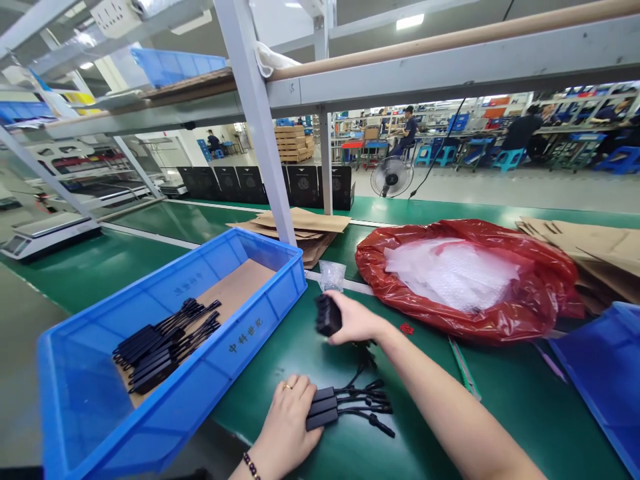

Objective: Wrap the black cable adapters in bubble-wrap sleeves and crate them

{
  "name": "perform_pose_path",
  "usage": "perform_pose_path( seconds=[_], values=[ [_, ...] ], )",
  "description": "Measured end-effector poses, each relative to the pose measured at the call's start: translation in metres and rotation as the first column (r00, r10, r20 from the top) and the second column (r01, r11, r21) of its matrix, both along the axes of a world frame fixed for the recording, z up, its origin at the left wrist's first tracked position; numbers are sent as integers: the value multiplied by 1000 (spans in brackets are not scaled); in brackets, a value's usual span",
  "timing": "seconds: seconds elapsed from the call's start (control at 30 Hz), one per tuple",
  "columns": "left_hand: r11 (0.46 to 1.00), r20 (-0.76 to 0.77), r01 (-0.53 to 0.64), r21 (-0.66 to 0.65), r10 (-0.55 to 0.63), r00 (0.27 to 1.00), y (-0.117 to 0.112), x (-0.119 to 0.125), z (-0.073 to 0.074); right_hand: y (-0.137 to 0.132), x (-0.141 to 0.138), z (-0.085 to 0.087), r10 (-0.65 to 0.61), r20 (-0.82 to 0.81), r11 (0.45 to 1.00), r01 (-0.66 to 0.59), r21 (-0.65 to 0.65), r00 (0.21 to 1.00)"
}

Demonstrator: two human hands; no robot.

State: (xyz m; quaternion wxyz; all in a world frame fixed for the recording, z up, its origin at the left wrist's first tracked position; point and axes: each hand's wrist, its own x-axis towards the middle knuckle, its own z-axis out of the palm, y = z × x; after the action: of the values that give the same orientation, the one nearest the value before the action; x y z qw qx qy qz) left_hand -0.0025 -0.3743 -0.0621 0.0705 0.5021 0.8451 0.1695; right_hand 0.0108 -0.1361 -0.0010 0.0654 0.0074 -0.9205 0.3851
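My right hand [356,319] is raised a little over the green bench and grips a bundle of black boxes [328,316], blurred at the edges. Dark cables seem to hang below that hand. Lower down, my left hand [293,415] is closed against the ends of several black cabled boxes [323,408] lying side by side on the bench. Their short cables [367,401] with plugs point right. At left, a blue crate [270,313] holds more black cabled boxes [150,353] in rows on a cardboard sheet [250,277].
A red plastic bag [400,293] of bubble wrap [455,270] lies beyond my right arm. Near it are a green box cutter [464,368], red bits [407,329] and a small clear bag [332,275]. Cardboard [310,230] surrounds a white post [257,113]. Another blue crate [605,373] stands right.
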Motion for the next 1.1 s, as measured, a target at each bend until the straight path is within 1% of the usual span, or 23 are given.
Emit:
perform_pose_path(
  seconds=[0.03, 0.07, 0.1, 0.13, 0.17, 0.2, 0.23, 0.27, 0.33, 0.4, 0.5, 0.57, 0.63, 0.67, 0.73, 0.77, 0.8, 0.83, 0.87, 0.9, 0.97, 1.03, 1.1],
  values=[
    [1000, 10, -1, -16, 2, 1000, 0, -1, 1, 11, 9, 9, -23, -101, 981, 3, -192, 995],
    [1000, 18, -4, -30, 5, 1000, 1, -2, 2, 21, 19, 18, -33, -186, 931, -37, -363, 982],
    [999, 23, -5, -41, 6, 1000, 3, -4, 3, 30, 28, 25, -61, -270, 858, -88, -506, 961],
    [999, 26, -5, -49, 6, 1000, 5, -5, 4, 36, 36, 31, -105, -346, 769, -144, -622, 933],
    [999, 28, -1, -54, 2, 1000, 8, -6, 5, 40, 44, 35, -158, -400, 693, -187, -696, 903],
    [998, 29, 6, -57, -4, 1000, 10, -7, 5, 43, 50, 38, -224, -436, 633, -210, -745, 872],
    [998, 30, 14, -60, -12, 999, 13, -7, 6, 44, 55, 40, -294, -452, 591, -211, -778, 842],
    [998, 29, 22, -62, -20, 999, 15, -7, 7, 45, 59, 41, -360, -453, 565, -195, -802, 816],
    [998, 25, 28, -64, -27, 999, 17, -6, 8, 47, 65, 42, -456, -434, 537, -149, -830, 777],
    [998, 20, 24, -61, -23, 1000, 17, -4, 9, 49, 68, 43, -500, -434, 528, -134, -839, 749],
    [998, 11, 32, -48, -31, 999, 15, -1, 9, 51, 70, 46, -500, -455, 541, -144, -829, 737],
    [998, 5, 42, -37, -42, 999, 14, -1, 8, 52, 70, 49, -462, -474, 571, -157, -806, 750],
    [998, -2, 54, -23, -54, 999, 14, -1, 6, 52, 69, 54, -392, -500, 621, -179, -763, 772],
    [998, -7, 63, -14, -63, 998, 14, -1, 6, 52, 67, 57, -351, -506, 657, -178, -732, 788],
    [996, -12, 86, 7, -86, 996, 14, -2, 4, 50, 60, 64, -260, -469, 763, -118, -635, 844],
    [995, -11, 96, 16, -96, 995, 14, -2, 3, 47, 53, 66, -211, -423, 831, -66, -552, 881],
    [994, -9, 103, 24, -102, 995, 15, -3, 2, 43, 45, 68, -165, -363, 902, -9, -432, 917],
    [994, -5, 107, 29, -107, 994, 15, -3, 1, 37, 34, 67, -124, -285, 960, 42, -277, 951],
    [993, -1, 110, 31, -110, 994, 15, -4, 0, 29, 22, 63, -91, -195, 993, 73, -96, 977],
    [993, 2, 112, 33, -112, 994, 15, -4, -1, 21, 9, 57, -78, -107, 992, 88, 89, 991],
    [992, 6, 119, 34, -119, 993, 16, -6, 0, 5, -19, 36, -107, 106, 923, 59, 379, 989],
    [990, -4, 140, 26, -140, 990, 16, -9, 4, -9, -42, 10, -141, 262, 843, -24, 538, 955],
    [985, -39, 171, 3, -171, 984, 18, -13, 12, -16, -55, -14, -142, 328, 809, -81, 582, 934]
  ],
)
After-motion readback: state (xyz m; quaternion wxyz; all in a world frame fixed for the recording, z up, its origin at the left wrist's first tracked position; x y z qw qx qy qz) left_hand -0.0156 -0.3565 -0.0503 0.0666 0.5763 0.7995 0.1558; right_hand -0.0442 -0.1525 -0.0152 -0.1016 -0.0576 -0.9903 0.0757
